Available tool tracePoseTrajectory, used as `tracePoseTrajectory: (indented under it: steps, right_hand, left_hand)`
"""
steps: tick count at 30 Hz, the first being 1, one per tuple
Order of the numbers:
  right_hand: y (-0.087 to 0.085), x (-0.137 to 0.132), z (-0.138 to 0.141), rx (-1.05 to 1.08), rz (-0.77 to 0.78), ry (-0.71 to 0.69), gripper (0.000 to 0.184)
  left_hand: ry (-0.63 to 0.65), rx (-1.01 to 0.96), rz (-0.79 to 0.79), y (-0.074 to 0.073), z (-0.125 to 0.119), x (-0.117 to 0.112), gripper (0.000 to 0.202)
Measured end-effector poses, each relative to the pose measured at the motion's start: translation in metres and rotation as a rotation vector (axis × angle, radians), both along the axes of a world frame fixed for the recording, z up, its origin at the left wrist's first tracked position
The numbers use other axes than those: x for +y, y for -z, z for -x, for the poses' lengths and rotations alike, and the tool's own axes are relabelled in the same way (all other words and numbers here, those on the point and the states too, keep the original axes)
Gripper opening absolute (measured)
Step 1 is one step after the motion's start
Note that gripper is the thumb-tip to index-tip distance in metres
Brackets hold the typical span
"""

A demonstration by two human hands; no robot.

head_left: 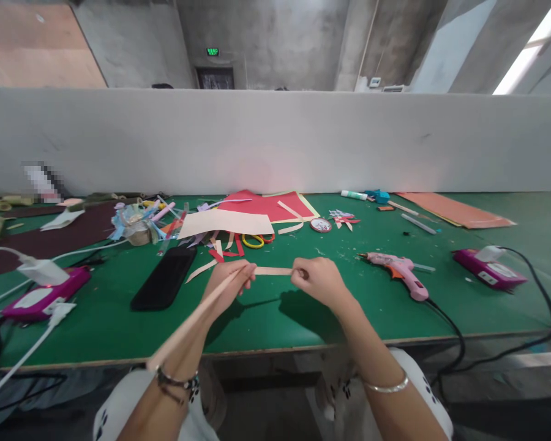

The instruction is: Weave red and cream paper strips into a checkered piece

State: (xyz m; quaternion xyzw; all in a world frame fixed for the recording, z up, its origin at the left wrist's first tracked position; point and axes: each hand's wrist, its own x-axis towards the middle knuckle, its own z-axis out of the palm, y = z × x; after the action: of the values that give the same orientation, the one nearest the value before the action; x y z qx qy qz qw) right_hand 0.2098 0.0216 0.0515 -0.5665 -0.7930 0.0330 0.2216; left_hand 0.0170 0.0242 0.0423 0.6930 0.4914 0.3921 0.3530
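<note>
Both of my hands pinch one long beige paper strip (273,271) above the green table (266,318). My left hand (229,283) is closed on the strip where it bends, and the rest of the strip trails down toward my left wrist. My right hand (319,280) is closed on the strip's other end, a short way to the right. The stretch between the two hands is held level and taut.
A black phone (164,278) lies left of my hands. Behind are red and cream paper sheets (257,211), scraps and yellow-handled scissors (253,241). A pink glue gun (397,269) lies at right, purple devices (489,269) with cables at both sides, and a white partition (275,141) behind.
</note>
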Motion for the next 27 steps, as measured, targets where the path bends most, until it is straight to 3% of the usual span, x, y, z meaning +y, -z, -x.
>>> tracePoseTrajectory:
  steps: [3,6,9,11,13,15,20,27]
  right_hand:
    - [-0.001,0.006,-0.026,-0.022,-0.065,0.053,0.017]
    - [-0.002,0.009,-0.043,-0.005,-0.158,0.2,0.018]
    - [-0.005,0.005,-0.033,0.12,-0.266,0.208,0.02]
    - [-0.006,0.001,-0.015,0.158,-0.344,0.028,0.021]
    - [-0.006,-0.003,0.004,0.104,-0.307,-0.164,0.017]
    - [-0.005,-0.006,0.017,0.059,-0.201,-0.258,0.016]
    - [0.001,-0.009,0.022,0.064,0.021,-0.235,0.022]
    - [0.003,-0.009,0.025,0.056,0.079,-0.204,0.02]
  left_hand:
    - [-0.141,-0.071,-0.011,-0.005,0.017,0.005,0.034]
    - [-0.276,-0.09,-0.081,-0.009,0.028,0.006,0.031]
    - [-0.17,-0.017,-0.054,-0.01,0.023,0.004,0.031]
    - [-0.066,0.015,-0.06,-0.01,0.013,0.002,0.033]
    - [0.022,0.044,-0.083,-0.008,0.003,0.0,0.036]
    - [0.078,0.058,-0.091,-0.007,-0.003,-0.002,0.036]
    - [0.115,0.135,-0.161,-0.002,-0.01,0.0,0.023]
    - [0.003,0.503,-0.484,0.004,-0.011,0.004,0.02]
